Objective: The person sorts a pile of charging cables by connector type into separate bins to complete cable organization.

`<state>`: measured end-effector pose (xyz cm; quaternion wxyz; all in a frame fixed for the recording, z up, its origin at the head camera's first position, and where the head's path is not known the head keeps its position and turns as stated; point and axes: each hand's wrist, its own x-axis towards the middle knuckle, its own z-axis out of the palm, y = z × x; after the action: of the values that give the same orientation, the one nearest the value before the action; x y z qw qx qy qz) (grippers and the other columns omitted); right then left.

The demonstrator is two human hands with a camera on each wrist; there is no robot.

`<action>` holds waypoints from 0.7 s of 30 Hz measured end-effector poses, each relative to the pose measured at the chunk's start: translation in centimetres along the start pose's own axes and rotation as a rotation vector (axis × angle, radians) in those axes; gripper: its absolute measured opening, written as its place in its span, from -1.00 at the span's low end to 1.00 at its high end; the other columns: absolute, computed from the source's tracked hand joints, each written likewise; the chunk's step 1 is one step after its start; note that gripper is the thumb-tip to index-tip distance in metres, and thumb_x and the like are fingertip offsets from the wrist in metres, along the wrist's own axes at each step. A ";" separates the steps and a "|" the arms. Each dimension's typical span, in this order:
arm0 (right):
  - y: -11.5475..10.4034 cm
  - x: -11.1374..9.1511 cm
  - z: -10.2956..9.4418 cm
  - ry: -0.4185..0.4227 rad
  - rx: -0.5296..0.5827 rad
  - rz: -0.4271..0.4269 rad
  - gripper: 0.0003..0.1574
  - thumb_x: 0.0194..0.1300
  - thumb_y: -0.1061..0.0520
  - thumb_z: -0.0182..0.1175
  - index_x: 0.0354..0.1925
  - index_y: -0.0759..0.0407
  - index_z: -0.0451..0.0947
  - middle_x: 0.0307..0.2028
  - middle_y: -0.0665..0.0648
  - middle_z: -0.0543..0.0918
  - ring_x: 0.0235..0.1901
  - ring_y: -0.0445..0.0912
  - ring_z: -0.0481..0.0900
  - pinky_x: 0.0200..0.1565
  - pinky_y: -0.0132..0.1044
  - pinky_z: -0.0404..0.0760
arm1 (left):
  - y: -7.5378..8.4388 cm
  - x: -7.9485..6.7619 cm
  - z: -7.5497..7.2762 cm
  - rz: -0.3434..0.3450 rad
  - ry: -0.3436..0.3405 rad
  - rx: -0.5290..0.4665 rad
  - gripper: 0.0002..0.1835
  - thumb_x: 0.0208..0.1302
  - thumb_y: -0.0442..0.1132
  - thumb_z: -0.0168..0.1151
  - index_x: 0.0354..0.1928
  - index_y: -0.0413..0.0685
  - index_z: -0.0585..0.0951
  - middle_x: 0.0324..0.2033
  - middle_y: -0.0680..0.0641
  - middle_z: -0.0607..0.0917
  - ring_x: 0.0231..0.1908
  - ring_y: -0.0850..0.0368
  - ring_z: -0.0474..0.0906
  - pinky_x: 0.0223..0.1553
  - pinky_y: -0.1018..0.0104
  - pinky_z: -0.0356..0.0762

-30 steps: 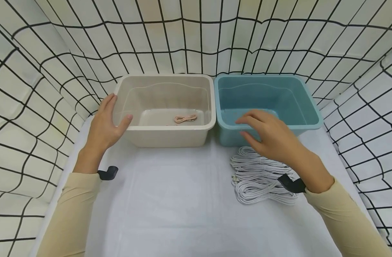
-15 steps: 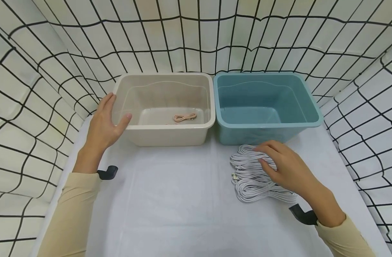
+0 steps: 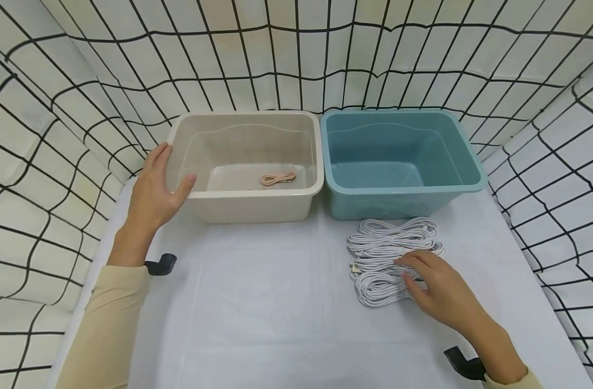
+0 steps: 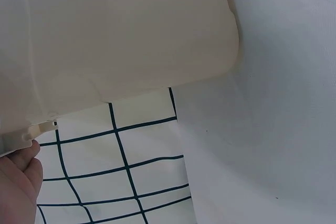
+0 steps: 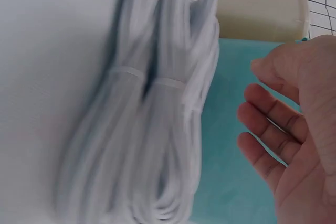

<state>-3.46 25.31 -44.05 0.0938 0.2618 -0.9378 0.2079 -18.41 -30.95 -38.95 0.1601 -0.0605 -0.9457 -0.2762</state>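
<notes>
My left hand [image 3: 152, 192] rests at the left end of the beige bin [image 3: 250, 202], fingers along the side rim and thumb spread over the front corner. In the left wrist view, its fingers [image 4: 31, 169] touch the underside of the lip. Over the front of several coiled white cables [image 3: 384, 237] hovers my right hand [image 3: 442, 292], fingers slightly bent and holding nothing. The right wrist view shows these cables tied with thin bands [image 5: 170, 82], beside my parted thumb and fingers. A small peach-coloured coiled cable [image 3: 278, 179] lies inside the beige bin.
A teal bin [image 3: 403, 202] stands right beside the beige one, just behind the white cables. Black wire grid panels [image 3: 296, 54] enclose the back and both sides. A white cloth [image 3: 257, 302] covers the table.
My right hand has moved from over the teal bin's front rim back toward me, to the near side of the white cables. The left hand keeps its place.
</notes>
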 end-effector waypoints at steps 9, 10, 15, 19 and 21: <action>0.3 -2.4 2.4 0.009 -0.006 0.018 -0.53 0.12 0.35 0.47 0.05 0.20 0.72 0.00 0.08 0.74 0.05 0.07 0.69 0.08 -0.01 0.63 | 0.1 -0.2 -0.1 0.000 0.004 0.003 -0.08 0.38 0.15 0.17 0.62 -0.23 0.22 0.62 -0.22 0.21 0.45 -0.47 0.32 0.29 -0.53 0.34; 0.4 -2.7 2.6 0.015 -0.003 0.020 -0.52 0.11 0.36 0.47 0.05 0.20 0.72 0.00 0.08 0.74 0.06 0.07 0.68 0.10 -0.03 0.60 | 0.1 -0.2 -0.1 0.001 0.004 0.005 -0.08 0.38 0.15 0.17 0.62 -0.23 0.22 0.62 -0.21 0.21 0.45 -0.47 0.32 0.29 -0.52 0.34; 0.6 -3.1 3.2 0.034 -0.011 0.010 -0.47 0.05 0.35 0.50 0.05 0.24 0.71 0.00 0.10 0.73 0.07 0.09 0.65 0.14 -0.03 0.53 | 0.2 -0.3 -0.2 0.000 -0.004 0.016 -0.08 0.40 0.16 0.15 0.64 -0.22 0.20 0.63 -0.21 0.20 0.44 -0.48 0.33 0.30 -0.51 0.34; 0.7 -2.9 3.3 0.024 -0.035 0.002 -0.45 0.03 0.30 0.55 0.05 0.27 0.72 -0.01 0.14 0.73 0.06 0.12 0.66 0.11 0.04 0.58 | 0.4 -0.3 -0.3 -0.013 -0.019 0.011 -0.08 0.42 0.17 0.14 0.65 -0.20 0.18 0.64 -0.20 0.18 0.47 -0.47 0.29 0.32 -0.52 0.32; 0.7 -2.9 3.3 0.015 -0.045 0.005 -0.45 0.03 0.29 0.57 0.04 0.26 0.73 -0.02 0.14 0.73 0.05 0.13 0.66 0.08 0.07 0.61 | 0.4 -0.3 -0.3 -0.016 -0.022 0.005 -0.07 0.41 0.17 0.15 0.65 -0.21 0.18 0.64 -0.21 0.18 0.48 -0.47 0.28 0.33 -0.52 0.31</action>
<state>-1.58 25.76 -48.09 0.1063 0.2557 -0.9421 0.1888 -17.95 -30.76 -38.58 0.1475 -0.0557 -0.9487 -0.2742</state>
